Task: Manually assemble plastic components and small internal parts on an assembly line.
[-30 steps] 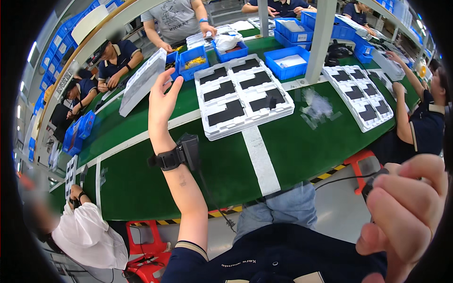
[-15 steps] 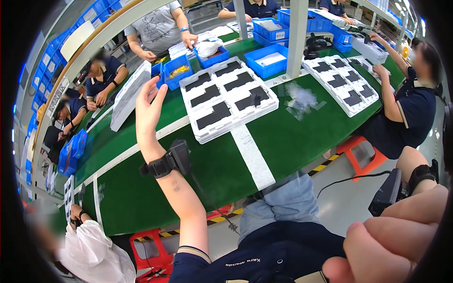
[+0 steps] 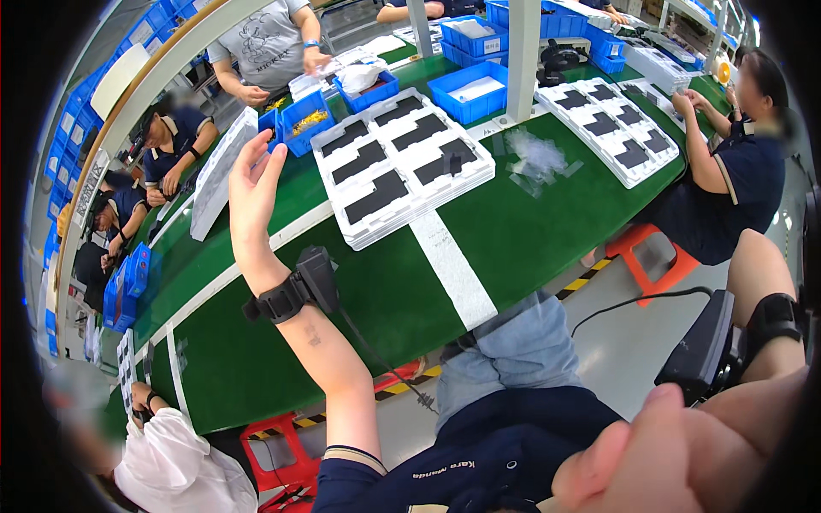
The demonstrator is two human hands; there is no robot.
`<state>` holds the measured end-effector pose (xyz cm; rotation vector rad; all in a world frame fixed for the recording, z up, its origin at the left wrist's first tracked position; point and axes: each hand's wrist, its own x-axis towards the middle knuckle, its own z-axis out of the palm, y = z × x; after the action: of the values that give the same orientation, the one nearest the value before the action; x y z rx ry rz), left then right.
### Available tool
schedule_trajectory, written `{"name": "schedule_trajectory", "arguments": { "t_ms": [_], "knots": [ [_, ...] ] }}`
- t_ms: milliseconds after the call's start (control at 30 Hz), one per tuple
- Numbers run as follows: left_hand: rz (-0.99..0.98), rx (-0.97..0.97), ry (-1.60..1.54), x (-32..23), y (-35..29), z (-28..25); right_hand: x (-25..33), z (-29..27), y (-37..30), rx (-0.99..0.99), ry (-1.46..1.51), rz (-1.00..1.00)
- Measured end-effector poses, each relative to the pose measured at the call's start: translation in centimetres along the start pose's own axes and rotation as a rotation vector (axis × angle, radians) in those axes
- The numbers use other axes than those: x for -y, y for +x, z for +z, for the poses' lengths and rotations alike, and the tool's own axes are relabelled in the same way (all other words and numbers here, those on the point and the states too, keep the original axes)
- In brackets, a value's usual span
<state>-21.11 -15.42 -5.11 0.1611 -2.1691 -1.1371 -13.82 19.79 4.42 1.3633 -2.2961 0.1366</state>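
My left hand (image 3: 255,192) is raised over the green table with its fingers apart and nothing in it. A black device on a strap (image 3: 315,280) sits at that wrist. Closest to this hand are a tilted white tray (image 3: 224,175) on its left and a stack of white trays with black L-shaped pieces (image 3: 389,164) on its right. Very close to the view, low on the right, looms my right hand (image 3: 658,457), fingers curled in. What they may hold is hidden. A similar black device (image 3: 701,346) is strapped to the right forearm.
Blue bins (image 3: 469,94), one with yellow parts (image 3: 310,122), stand along the far side by a white post (image 3: 522,68). Clear film scraps (image 3: 537,162) lie between the stack and another tray (image 3: 599,103). A co-worker (image 3: 735,184) sits at the right; others work around the table.
Both the table scene and my left hand have shifted slightly left and up in view. My right hand has moved a little lower and left. The co-worker at right has brought both hands together.
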Motion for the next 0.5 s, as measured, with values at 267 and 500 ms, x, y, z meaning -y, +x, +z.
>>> {"name": "schedule_trajectory", "arguments": {
  "t_ms": [267,500],
  "knots": [
    [-0.038,-0.009,-0.022,0.8,-0.8,-1.8,-1.7,3.2,1.1,-0.001,-0.051,-0.078],
    [-0.011,0.022,-0.098,0.8,0.0,-0.7,-6.5,7.8,0.6,-0.240,0.237,-0.072]
  ]
}}
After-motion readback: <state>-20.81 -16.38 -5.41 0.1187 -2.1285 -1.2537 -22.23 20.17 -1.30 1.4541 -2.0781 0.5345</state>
